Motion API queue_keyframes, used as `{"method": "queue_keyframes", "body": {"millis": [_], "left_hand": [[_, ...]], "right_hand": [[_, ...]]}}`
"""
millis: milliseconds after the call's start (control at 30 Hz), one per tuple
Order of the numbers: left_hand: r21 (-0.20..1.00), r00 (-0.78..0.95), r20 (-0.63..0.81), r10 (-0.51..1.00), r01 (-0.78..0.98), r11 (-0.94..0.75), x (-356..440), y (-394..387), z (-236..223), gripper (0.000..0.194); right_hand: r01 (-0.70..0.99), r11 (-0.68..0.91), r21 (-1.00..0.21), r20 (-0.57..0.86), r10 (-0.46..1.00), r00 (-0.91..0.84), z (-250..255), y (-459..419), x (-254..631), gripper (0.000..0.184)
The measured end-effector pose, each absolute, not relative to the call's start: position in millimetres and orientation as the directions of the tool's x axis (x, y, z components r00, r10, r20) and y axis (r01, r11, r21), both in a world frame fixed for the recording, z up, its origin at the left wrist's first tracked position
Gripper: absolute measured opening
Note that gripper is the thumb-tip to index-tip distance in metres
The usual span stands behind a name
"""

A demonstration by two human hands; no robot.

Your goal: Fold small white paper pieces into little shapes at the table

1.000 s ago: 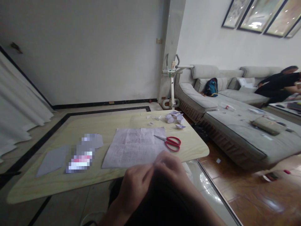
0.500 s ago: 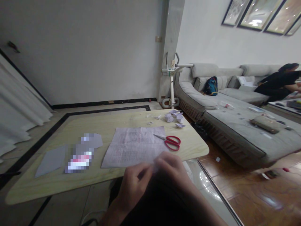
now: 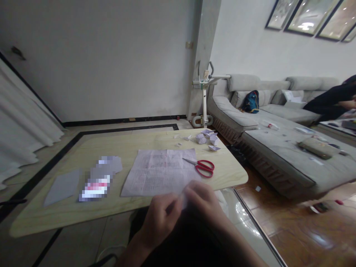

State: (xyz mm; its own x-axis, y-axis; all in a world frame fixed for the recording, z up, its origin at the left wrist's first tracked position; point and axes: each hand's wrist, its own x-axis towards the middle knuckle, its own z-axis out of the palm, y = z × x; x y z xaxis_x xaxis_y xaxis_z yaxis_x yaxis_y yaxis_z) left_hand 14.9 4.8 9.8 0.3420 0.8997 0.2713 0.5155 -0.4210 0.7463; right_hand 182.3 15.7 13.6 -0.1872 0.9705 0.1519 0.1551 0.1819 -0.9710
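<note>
My left hand (image 3: pixel 161 218) and my right hand (image 3: pixel 204 205) meet just in front of the table's near edge, fingers pinched together on a small piece of white paper (image 3: pixel 184 198) that barely shows between them. Behind the hands a large printed sheet (image 3: pixel 160 170) lies flat on the light wooden table (image 3: pixel 69 215). Red-handled scissors (image 3: pixel 203 167) rest at that sheet's right edge. Several small folded paper pieces (image 3: pixel 207 139) sit at the table's far right corner.
A grey sheet (image 3: pixel 62 187) and more papers (image 3: pixel 104 172) lie at the table's left. A grey sofa (image 3: pixel 278 148) with a blue bag (image 3: pixel 250 102) stands to the right, where another person (image 3: pixel 332 102) leans. A white stand (image 3: pixel 204 96) is by the pillar.
My hands stay pinched on the small paper, fingers shifting slightly. The view has drifted a little; the person at the sofa has moved toward the right edge.
</note>
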Motion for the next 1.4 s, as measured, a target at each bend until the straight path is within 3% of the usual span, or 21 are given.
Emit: {"method": "queue_keyframes", "body": {"millis": [367, 500, 667, 867, 933, 1033, 1133, 1400], "left_hand": [[0.746, 0.322, 0.260, 0.910, 0.532, -0.401, 15, 8, 8, 0.040], [0.732, 0.326, 0.291, 0.899, 0.529, -0.429, 14, 7, 7, 0.040], [0.670, 0.330, 0.371, 0.868, 0.552, -0.496, 11, 5, 6, 0.041], [0.641, 0.313, 0.416, 0.854, 0.566, -0.519, 12, 5, 7, 0.041], [0.643, 0.301, 0.438, 0.847, 0.554, -0.529, 12, 6, 5, 0.036], [0.676, 0.214, 0.508, 0.835, 0.502, -0.540, 12, 8, -1, 0.012], [0.684, 0.165, 0.565, 0.809, 0.455, -0.570, 11, 9, -6, 0.018], [0.716, 0.162, 0.539, 0.827, 0.430, -0.551, 12, 11, -3, 0.018]], "right_hand": [[0.236, 0.252, -0.939, 0.219, 0.963, -0.157, 2, 14, 183, 0.029], [0.187, 0.196, -0.963, 0.174, 0.977, -0.127, 1, 13, 183, 0.030], [0.184, 0.114, -0.976, 0.075, 0.975, -0.208, 7, 11, 183, 0.031], [0.142, 0.163, -0.976, 0.127, 0.965, -0.229, 3, 10, 185, 0.029], [0.113, 0.177, -0.978, 0.149, 0.964, -0.222, 1, 12, 186, 0.029], [0.071, 0.193, -0.979, 0.174, 0.961, -0.215, -1, 14, 186, 0.030], [0.061, 0.181, -0.982, 0.165, 0.965, -0.204, -2, 14, 185, 0.030], [0.020, 0.141, -0.990, 0.135, 0.971, -0.199, 2, 14, 181, 0.032]]}}
